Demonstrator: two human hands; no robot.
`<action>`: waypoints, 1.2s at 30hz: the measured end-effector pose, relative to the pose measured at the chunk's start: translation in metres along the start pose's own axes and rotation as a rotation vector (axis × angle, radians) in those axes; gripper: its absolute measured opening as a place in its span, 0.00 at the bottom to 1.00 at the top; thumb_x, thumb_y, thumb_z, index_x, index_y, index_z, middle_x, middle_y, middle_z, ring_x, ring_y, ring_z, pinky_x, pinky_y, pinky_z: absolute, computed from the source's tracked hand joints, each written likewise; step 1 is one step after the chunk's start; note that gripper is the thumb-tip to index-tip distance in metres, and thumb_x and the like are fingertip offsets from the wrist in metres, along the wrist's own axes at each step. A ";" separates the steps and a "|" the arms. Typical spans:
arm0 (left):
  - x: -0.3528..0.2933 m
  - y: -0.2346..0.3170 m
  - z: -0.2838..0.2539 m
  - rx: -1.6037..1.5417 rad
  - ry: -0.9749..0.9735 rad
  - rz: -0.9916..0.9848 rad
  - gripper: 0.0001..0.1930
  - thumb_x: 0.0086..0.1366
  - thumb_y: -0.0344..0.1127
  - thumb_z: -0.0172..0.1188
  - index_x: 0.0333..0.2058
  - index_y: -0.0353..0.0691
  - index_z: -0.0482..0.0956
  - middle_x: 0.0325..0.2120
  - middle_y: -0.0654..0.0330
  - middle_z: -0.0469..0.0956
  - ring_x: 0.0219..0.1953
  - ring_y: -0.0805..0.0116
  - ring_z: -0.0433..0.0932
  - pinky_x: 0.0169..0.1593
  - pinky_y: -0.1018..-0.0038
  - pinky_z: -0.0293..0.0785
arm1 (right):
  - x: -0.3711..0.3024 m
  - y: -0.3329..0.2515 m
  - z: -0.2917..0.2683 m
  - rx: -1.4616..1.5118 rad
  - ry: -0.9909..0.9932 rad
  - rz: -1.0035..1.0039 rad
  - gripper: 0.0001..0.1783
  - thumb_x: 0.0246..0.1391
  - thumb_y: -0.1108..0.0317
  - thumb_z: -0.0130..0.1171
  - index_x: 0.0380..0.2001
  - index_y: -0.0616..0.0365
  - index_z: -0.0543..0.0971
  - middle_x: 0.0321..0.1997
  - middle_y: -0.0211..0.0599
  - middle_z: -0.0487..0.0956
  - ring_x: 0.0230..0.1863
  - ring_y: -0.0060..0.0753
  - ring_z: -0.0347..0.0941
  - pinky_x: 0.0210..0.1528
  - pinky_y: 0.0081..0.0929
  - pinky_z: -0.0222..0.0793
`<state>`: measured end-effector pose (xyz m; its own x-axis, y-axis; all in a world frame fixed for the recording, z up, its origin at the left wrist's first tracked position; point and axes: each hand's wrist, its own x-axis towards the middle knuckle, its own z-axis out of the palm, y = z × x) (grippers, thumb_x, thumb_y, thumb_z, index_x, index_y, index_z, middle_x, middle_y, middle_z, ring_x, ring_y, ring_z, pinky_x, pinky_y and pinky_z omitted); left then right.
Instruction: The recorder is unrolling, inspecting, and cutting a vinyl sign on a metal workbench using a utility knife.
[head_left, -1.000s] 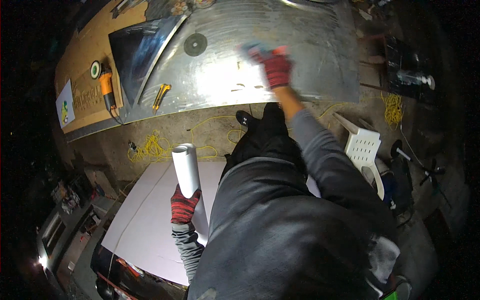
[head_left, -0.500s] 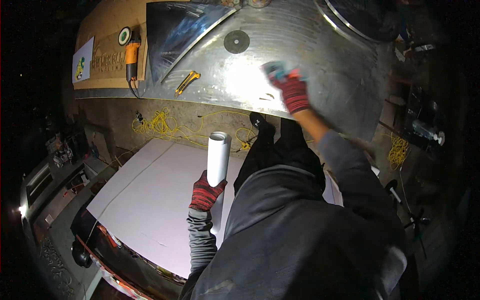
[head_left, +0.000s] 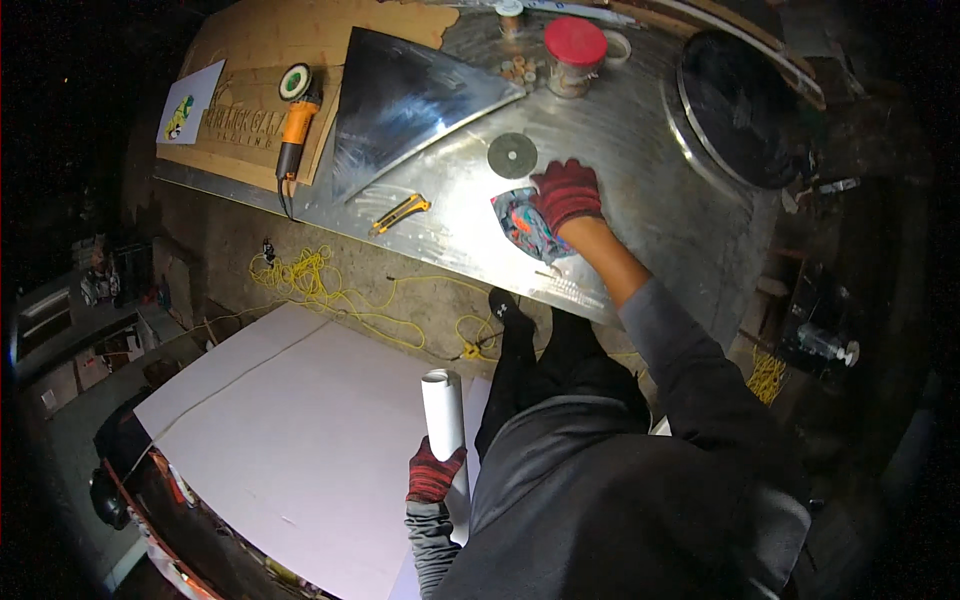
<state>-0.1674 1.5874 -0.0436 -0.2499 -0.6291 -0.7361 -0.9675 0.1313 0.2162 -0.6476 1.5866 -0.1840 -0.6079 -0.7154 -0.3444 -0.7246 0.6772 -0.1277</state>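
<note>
My right hand (head_left: 566, 192), in a red glove, rests on a multicoloured rag (head_left: 525, 226) lying on a shiny metal sheet (head_left: 640, 150) that covers the workbench. My left hand (head_left: 434, 472), also gloved in red, grips a white rolled tube (head_left: 443, 410) held upright at my left side. A grey grinding disc (head_left: 512, 155) lies just above my right hand. A yellow utility knife (head_left: 402, 212) lies to the left of the rag.
An orange angle grinder (head_left: 293, 135) and a triangular metal offcut (head_left: 400, 100) lie at the left of the bench. A red-lidded jar (head_left: 573, 55) and a round black pan (head_left: 740, 105) stand farther back. A white board (head_left: 290, 430) and yellow cord (head_left: 320, 285) lie on the floor.
My right hand has come down onto the rag on the metal sheet. The view has shifted so the bench sits lower and nearer. My left hand still holds the white tube.
</note>
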 end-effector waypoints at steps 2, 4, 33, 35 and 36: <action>0.001 0.007 0.001 -0.059 -0.037 -0.031 0.33 0.48 0.48 0.71 0.51 0.38 0.72 0.42 0.47 0.80 0.45 0.51 0.80 0.48 0.61 0.76 | 0.035 0.005 -0.002 0.065 0.140 0.053 0.26 0.44 0.47 0.66 0.48 0.41 0.78 0.46 0.36 0.77 0.49 0.44 0.74 0.48 0.44 0.72; 0.006 0.008 0.000 -0.022 0.006 0.013 0.31 0.48 0.50 0.71 0.47 0.38 0.73 0.38 0.48 0.81 0.42 0.48 0.80 0.45 0.60 0.77 | 0.062 0.003 -0.001 0.241 0.099 0.275 0.35 0.36 0.46 0.71 0.51 0.42 0.75 0.46 0.38 0.76 0.51 0.44 0.73 0.48 0.45 0.73; 0.215 -0.002 -0.141 -0.051 0.012 0.271 0.33 0.48 0.53 0.70 0.48 0.39 0.73 0.38 0.45 0.81 0.42 0.45 0.79 0.45 0.59 0.77 | 0.097 0.010 -0.024 1.407 -0.043 0.398 0.19 0.47 0.67 0.70 0.21 0.50 0.66 0.19 0.26 0.67 0.17 0.25 0.65 0.17 0.30 0.59; 0.223 -0.009 -0.140 -0.089 -0.036 0.291 0.33 0.48 0.52 0.70 0.48 0.39 0.73 0.38 0.45 0.80 0.42 0.45 0.79 0.45 0.59 0.77 | 0.141 0.023 -0.033 0.928 0.213 0.092 0.18 0.51 0.62 0.68 0.20 0.49 0.67 0.16 0.26 0.66 0.15 0.23 0.60 0.17 0.27 0.54; 0.223 -0.019 -0.139 -0.125 -0.055 0.284 0.33 0.48 0.52 0.71 0.48 0.39 0.73 0.39 0.45 0.80 0.42 0.45 0.79 0.45 0.59 0.77 | 0.168 -0.006 -0.060 1.025 0.223 0.169 0.18 0.51 0.60 0.67 0.19 0.50 0.68 0.17 0.28 0.67 0.16 0.23 0.61 0.18 0.27 0.58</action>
<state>-0.1989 1.3386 -0.1227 -0.5147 -0.5378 -0.6677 -0.8470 0.1982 0.4932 -0.7647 1.4522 -0.1850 -0.7965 -0.5431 -0.2658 -0.0685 0.5177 -0.8528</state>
